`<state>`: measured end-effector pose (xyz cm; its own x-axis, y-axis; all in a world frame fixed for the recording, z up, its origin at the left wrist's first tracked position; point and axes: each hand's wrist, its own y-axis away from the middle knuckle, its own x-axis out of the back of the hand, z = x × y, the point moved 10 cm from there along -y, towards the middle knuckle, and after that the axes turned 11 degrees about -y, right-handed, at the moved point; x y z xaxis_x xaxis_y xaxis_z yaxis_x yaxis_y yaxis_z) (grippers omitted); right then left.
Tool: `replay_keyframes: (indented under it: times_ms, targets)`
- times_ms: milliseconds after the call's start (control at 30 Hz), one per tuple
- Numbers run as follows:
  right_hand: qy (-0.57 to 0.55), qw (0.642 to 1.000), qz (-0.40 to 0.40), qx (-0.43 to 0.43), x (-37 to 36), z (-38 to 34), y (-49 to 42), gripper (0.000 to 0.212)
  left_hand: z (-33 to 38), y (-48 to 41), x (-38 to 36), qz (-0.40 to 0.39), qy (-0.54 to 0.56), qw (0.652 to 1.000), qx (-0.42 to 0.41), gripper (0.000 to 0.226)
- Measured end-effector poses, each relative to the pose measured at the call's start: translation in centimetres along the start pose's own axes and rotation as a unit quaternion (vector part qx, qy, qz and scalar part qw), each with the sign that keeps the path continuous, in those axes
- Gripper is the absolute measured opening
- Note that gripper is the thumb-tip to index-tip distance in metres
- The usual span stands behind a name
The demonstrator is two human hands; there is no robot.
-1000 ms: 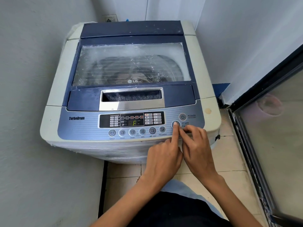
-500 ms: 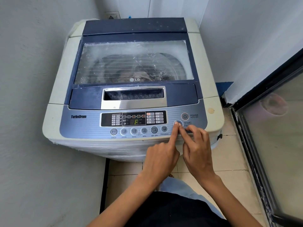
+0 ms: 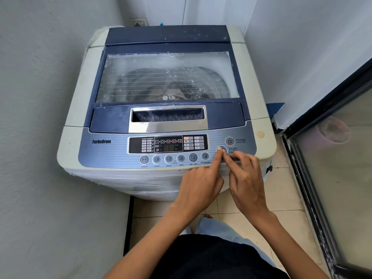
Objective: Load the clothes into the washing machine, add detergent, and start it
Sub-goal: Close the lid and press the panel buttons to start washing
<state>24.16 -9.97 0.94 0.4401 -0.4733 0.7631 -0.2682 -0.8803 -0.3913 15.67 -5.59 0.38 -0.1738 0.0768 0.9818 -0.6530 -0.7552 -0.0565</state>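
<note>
Both index tips meet on the start button point(image 3: 221, 147), one o'clock from left hand point(image 3: 199, 186), eleven from right hand point(image 3: 248, 184), neither gripping

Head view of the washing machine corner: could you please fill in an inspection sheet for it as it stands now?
Surface: tiled floor; the washing machine stands on it.
Job's things: glass lid shut and wet, drum contents blurred; display shows lit icons; detergent not seen.
Clutter: nothing seen.
Hands: left hand and right hand each put an index fingertip on the start/pause button; neither holds anything.
Cables: nothing seen; a wall socket sits behind the machine.
Surroundings: white walls to the left, behind and to the right; glass door at the right.
</note>
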Motion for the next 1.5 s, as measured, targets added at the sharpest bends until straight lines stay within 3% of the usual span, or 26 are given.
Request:
replay_keyframes:
  times_ms: [233, 367, 500, 600, 867, 1000, 1233, 1500]
  targets:
    - [-0.002, 1.000, -0.010, -0.022, 0.2, -0.6, -0.6, 0.045, -0.8, -0.4, -0.4, -0.006, 0.200, 0.980, 0.002, 0.061]
    - [-0.114, 0.992, -0.014, -0.051, -0.1, -1.4, -2.2, 0.036, -3.7, -0.5, 1.7, 0.041, 0.380, 0.923, 0.051, 0.043]
    - [-0.268, 0.956, -0.050, -0.110, -1.3, -1.7, -4.3, 0.030, -7.9, -1.1, 3.9, 0.040, 0.438, 0.897, 0.036, 0.035]
    - [-0.345, 0.926, -0.085, -0.128, -2.5, -2.5, -5.7, 0.028, -11.3, -1.5, 4.4, 0.020, 0.468, 0.882, 0.047, 0.044]
    - [-0.492, 0.833, -0.210, -0.140, -7.1, -6.4, -9.0, 0.046, -16.5, -3.4, 3.1, -0.033, 0.574, 0.813, 0.091, 0.060]
    - [-0.490, 0.820, -0.277, -0.100, -8.7, -8.4, -10.0, 0.050, -15.4, -4.7, 2.5, -0.082, 0.619, 0.779, 0.051, 0.055]
    - [-0.491, 0.808, -0.314, -0.081, -9.8, -8.0, -11.0, 0.051, -15.0, -5.3, 1.6, -0.126, 0.625, 0.770, 0.016, 0.048]
    - [-0.532, 0.777, -0.311, -0.128, -10.7, -6.7, -11.0, 0.056, -15.3, -5.7, 1.5, -0.103, 0.598, 0.795, -0.017, 0.050]
